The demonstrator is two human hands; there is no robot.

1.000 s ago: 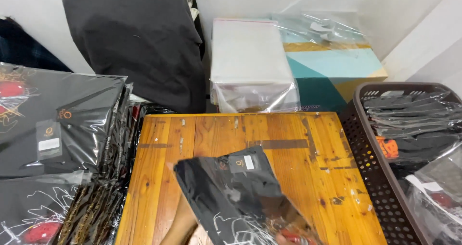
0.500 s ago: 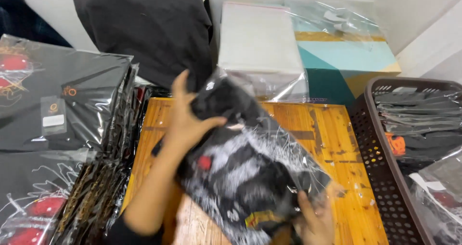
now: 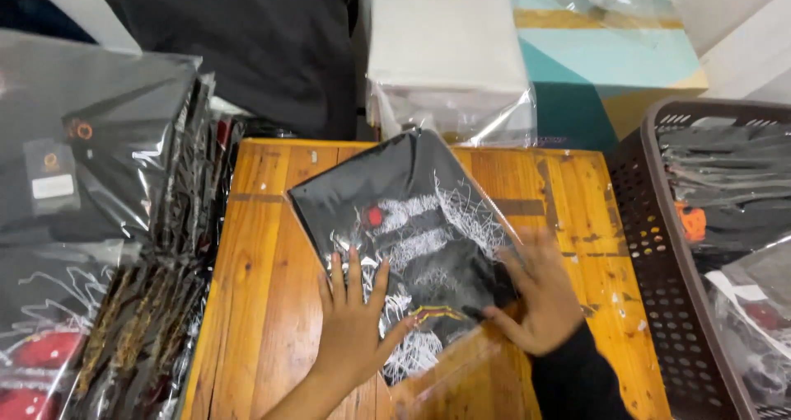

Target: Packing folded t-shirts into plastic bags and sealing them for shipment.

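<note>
Centrally, a wooden counter [image 3: 264, 247] with orange-brown planks fills the middle of the head view, seen from above. To its left, a tall stack of black garments in clear plastic bags [image 3: 91, 222] leans beside the counter edge, some showing red and white prints. To its right stands a dark brown perforated plastic basket [image 3: 651, 255] holding more bagged dark garments. Behind the counter, against the wall, sit a large black fabric bundle [image 3: 247, 49], a white wrapped package [image 3: 449, 49] and a teal, gold and white box under clear plastic [image 3: 610, 57].

Lying flat on the counter, turned at an angle, is a folded black shirt with a white scratchy print and a red dot [image 3: 412, 230], partly inside a clear plastic bag whose open end reaches toward the near counter edge.

The left hand [image 3: 354, 321] lies palm down on the shirt's near left part, its grip spread wide, all fingers flat and apart, pinching nothing. The right hand [image 3: 535, 292], in a black sleeve, rests on the shirt's right edge with fingers extended and slightly blurred; its grip is likewise flat and spread, pressing on the bag rather than clasping it.
</note>
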